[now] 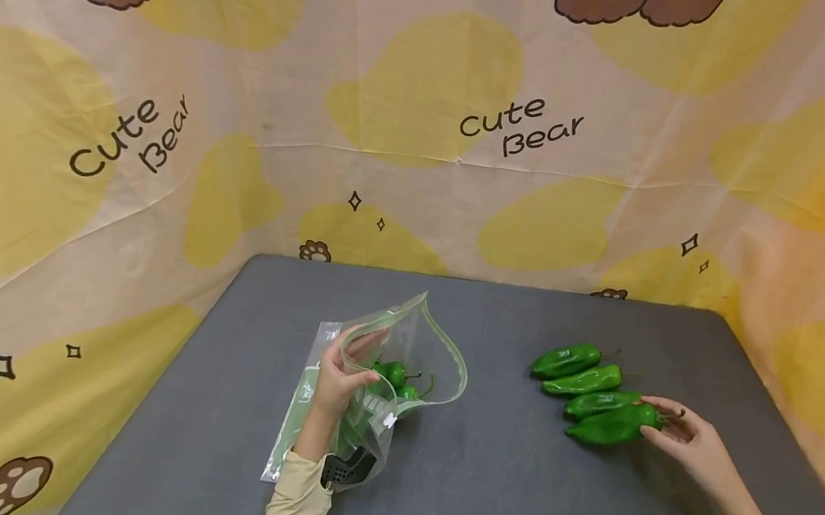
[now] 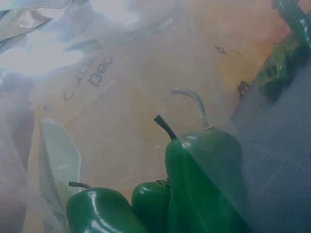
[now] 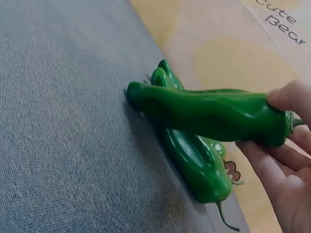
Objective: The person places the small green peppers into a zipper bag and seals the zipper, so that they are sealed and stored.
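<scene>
On the left of the table, my left hand grips the near-left side of a clear zip bag with a pale green rim, its mouth spread wide. Several green peppers lie inside; the left wrist view shows these peppers close up through the plastic, stems upward. Over on the right, my right hand pinches a large green pepper by its stem end, thumb on one side and fingers on the other. This pepper overlaps a row of other green peppers lying side by side behind it.
A flat clear and green plastic packet lies beneath my left forearm. The grey table runs back to a printed cloth, which also hangs along both sides.
</scene>
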The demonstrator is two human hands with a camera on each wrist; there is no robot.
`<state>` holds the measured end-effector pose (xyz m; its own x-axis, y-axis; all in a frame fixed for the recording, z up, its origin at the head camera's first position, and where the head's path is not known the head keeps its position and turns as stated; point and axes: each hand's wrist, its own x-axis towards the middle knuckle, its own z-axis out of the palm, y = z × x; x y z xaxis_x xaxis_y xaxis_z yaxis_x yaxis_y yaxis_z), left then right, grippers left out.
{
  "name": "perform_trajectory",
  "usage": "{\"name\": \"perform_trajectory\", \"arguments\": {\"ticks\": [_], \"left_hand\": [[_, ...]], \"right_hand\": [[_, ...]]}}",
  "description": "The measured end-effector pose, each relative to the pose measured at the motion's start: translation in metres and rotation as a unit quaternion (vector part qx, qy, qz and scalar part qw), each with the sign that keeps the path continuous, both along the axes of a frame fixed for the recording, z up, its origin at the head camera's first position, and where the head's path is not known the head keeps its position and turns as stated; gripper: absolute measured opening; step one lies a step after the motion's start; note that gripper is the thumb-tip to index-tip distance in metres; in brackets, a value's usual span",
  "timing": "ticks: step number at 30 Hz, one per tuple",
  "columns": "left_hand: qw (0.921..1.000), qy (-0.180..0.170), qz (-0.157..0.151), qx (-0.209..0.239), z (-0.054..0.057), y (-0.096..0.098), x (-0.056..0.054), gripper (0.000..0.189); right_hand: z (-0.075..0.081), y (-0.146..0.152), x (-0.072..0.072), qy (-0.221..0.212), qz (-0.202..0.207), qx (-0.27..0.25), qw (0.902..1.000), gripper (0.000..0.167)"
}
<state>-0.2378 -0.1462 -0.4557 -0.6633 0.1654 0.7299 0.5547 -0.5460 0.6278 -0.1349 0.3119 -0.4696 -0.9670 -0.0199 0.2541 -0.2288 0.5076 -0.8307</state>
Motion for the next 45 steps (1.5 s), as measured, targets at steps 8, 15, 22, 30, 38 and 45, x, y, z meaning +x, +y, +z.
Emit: {"name": "perform_trajectory", "arguments": {"ticks": [8,15,22,30,38,45], "left_hand": [[1.0,-0.003,0.005,-0.004,0.0,0.0,0.0,0.057],[1.0,0.002,0.004,-0.003,0.001,-0.001,-0.002,0.057],[1.0,-0.002,-0.002,0.001,0.0,-0.001,-0.001,0.057],[0.9999,-0.002,-0.014,-0.001,0.001,-0.001,-0.001,0.057],[0.9995,0.01,-0.029,-0.004,0.0,-0.001,-0.002,0.054],[0.9996,0.012,-0.024,-0.011,-0.001,-0.001,-0.001,0.051]], "right_hand": [[0.002,-0.009,-0.001,0.053,0.003,0.011,0.9985,0.039],[0.009,-0.016,-0.004,0.052,0.004,-0.024,0.9984,0.047],[0.01,-0.022,-0.007,0.065,-0.017,-0.035,0.9971,0.035],[0.01,-0.032,-0.009,0.085,-0.031,-0.054,0.9944,0.035],[0.014,-0.037,-0.013,0.097,-0.023,-0.081,0.9918,0.044],[0.014,-0.037,-0.012,0.085,-0.025,-0.09,0.992,0.036]]}}
